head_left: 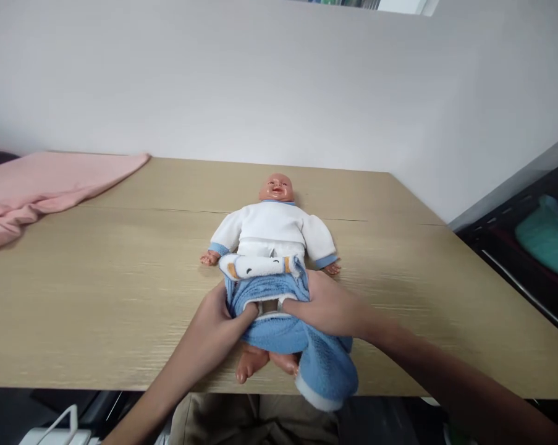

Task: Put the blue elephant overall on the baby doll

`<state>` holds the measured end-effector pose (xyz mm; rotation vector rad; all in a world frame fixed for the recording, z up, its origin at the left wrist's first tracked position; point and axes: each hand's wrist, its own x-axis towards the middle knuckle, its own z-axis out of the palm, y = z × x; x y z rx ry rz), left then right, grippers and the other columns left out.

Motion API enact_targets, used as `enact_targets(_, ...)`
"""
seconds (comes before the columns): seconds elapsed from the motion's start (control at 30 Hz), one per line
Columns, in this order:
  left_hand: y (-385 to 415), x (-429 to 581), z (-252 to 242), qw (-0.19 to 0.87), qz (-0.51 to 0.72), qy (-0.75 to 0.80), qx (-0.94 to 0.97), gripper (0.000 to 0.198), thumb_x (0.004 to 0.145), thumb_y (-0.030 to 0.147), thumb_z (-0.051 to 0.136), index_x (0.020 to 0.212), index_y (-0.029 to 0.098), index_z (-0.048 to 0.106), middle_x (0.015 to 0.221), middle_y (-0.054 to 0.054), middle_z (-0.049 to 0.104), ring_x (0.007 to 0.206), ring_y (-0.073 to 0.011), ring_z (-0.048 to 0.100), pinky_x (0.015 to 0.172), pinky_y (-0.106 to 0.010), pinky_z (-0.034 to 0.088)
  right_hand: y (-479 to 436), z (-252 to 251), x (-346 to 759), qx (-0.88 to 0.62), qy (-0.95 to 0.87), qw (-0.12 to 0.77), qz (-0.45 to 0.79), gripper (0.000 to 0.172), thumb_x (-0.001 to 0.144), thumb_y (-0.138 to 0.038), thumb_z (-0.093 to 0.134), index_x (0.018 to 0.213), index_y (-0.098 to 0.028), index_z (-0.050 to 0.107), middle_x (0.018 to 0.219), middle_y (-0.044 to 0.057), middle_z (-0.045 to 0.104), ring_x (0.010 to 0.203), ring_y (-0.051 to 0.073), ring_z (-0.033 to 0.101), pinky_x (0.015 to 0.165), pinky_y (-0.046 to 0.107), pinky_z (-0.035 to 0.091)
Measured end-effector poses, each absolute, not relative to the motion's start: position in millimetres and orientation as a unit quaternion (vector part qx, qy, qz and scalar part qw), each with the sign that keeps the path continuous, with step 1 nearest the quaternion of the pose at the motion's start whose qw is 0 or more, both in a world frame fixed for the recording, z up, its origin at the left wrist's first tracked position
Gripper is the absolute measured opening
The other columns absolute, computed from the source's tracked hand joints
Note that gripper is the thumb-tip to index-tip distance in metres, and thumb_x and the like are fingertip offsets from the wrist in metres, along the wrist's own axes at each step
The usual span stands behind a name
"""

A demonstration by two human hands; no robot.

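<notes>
A baby doll (277, 188) lies on its back on the wooden table, its head toward the wall. It wears a white top (273, 222) with blue cuffs. Blue terry cloth clothing (274, 337) with white trim is bunched around its legs, and the bare feet stick out below. My left hand (225, 315) grips the left side of the blue clothing, thumb inside the white-edged opening. On the right side, my right hand (327, 306) holds it the same way. One blue part with a white end hangs over the table's front edge. Fingers under the cloth are hidden.
Pink cloth (51, 182) lies at the left on the table (144, 296). Behind the table stands a pale wall. A dark rack (515, 241) with a teal item is at the right. Below the front edge, the person's lap and a white object (59, 436) show.
</notes>
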<state>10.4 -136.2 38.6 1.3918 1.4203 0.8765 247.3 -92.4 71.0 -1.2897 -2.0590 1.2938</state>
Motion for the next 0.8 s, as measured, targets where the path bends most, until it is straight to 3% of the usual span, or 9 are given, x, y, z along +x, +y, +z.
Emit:
enact_targets(0.17,-136.1,15.0,20.3,0.481,0.389,0.571,0.540,0.026,0.091,0.034,0.076,0.113,0.022,0.070,0.114,-0.008,0.085,0.109,-0.0333,0.080,0.094,-0.042,0.064,-92.4,48.6,246.7,-0.470,-0.756,0.186,0.417,0.010,0.095,-0.025,0.071,0.105,-0.022,0.074,0.106,0.007,0.084,0.099,0.031,0.077,0.090,0.041,0.057)
enact_targets(0.43,-108.7,23.9,7.8,0.481,0.404,0.557,0.544,0.034,0.091,0.030,0.071,0.123,0.017,0.070,0.115,-0.007,0.083,0.105,-0.0278,0.078,0.091,-0.036,0.061,-72.5,35.4,250.3,-0.486,-0.755,0.210,0.388,0.022,0.093,-0.021,0.070,0.114,-0.023,0.075,0.122,0.006,0.084,0.115,0.031,0.078,0.103,0.042,0.057)
enact_targets(0.53,-111.5,24.6,12.9,0.490,0.403,0.547,0.547,0.033,0.092,0.031,0.071,0.122,0.019,0.069,0.117,-0.006,0.083,0.107,-0.0269,0.078,0.092,-0.034,0.061,-75.3,47.8,249.2,-0.500,-0.756,0.190,0.377,0.011,0.093,-0.024,0.069,0.103,-0.022,0.073,0.110,0.005,0.084,0.098,0.028,0.078,0.091,0.039,0.056)
enact_targets(0.63,-131.8,18.4,18.0,0.494,0.365,0.585,0.530,0.029,0.091,0.043,0.071,0.109,0.021,0.068,0.096,-0.004,0.080,0.086,-0.0273,0.075,0.076,-0.036,0.060,-95.0,66.8,243.8,-0.519,-0.749,0.148,0.384,0.011,0.090,-0.027,0.071,0.100,-0.022,0.070,0.092,0.003,0.081,0.076,0.023,0.070,0.072,0.035,0.050)
enact_targets(0.7,-149.5,12.1,17.9,0.472,0.334,0.625,0.524,0.032,0.090,0.052,0.070,0.101,0.022,0.066,0.088,-0.004,0.076,0.080,-0.0289,0.072,0.070,-0.038,0.057,-111.2,75.5,238.6,-0.513,-0.743,0.139,0.406,0.016,0.088,-0.028,0.074,0.103,-0.023,0.070,0.093,0.002,0.080,0.076,0.022,0.069,0.070,0.034,0.048)
enact_targets(0.8,-170.3,4.1,11.9,0.437,0.303,0.654,0.537,0.035,0.091,0.057,0.067,0.101,0.023,0.065,0.093,-0.007,0.075,0.087,-0.0321,0.071,0.078,-0.042,0.057,-129.4,76.4,230.6,-0.512,-0.749,0.109,0.407,0.021,0.090,-0.029,0.074,0.109,-0.022,0.071,0.101,0.006,0.081,0.087,0.026,0.071,0.076,0.035,0.049)
